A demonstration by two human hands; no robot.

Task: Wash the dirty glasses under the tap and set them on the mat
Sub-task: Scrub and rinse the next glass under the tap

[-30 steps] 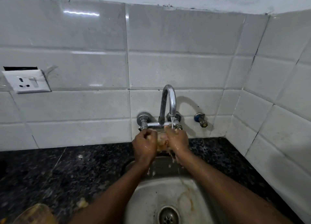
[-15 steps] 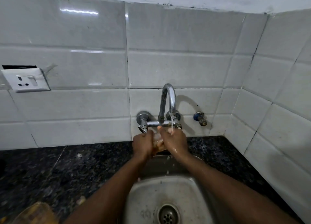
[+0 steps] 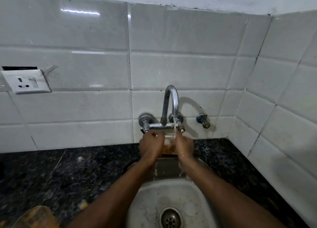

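— Glass (image 3: 169, 144) position, please, measured from the tap (image 3: 171, 104)?

— Nearest things first. Well to the tap's front left, at the bottom edge of view, a second glass (image 3: 34, 217) with an amber tint sits on the dark speckled counter (image 3: 68, 173); it is blurred and partly cut off. Straight in front of the tap lies the steel sink (image 3: 149, 202), with its drain (image 3: 170, 218) closest to us.

— And the hands?

— Both reach over the sink to just below the tap's spout. The left hand (image 3: 151, 146) has its fingers curled round the glass from the left, and the right hand (image 3: 184, 147) wraps it from the right. The glass is held between them, brownish and mostly hidden.

— Water?

— A thin stream (image 3: 174, 130) falls from the spout onto the glass's right side and the right hand. Drips run off that wrist.

— Behind?

— A white tiled wall (image 3: 171, 39) carries the tap. Just right of the tap is a small blue-capped valve (image 3: 203, 120). Far to the tap's left, and higher, is a white socket (image 3: 27, 81).
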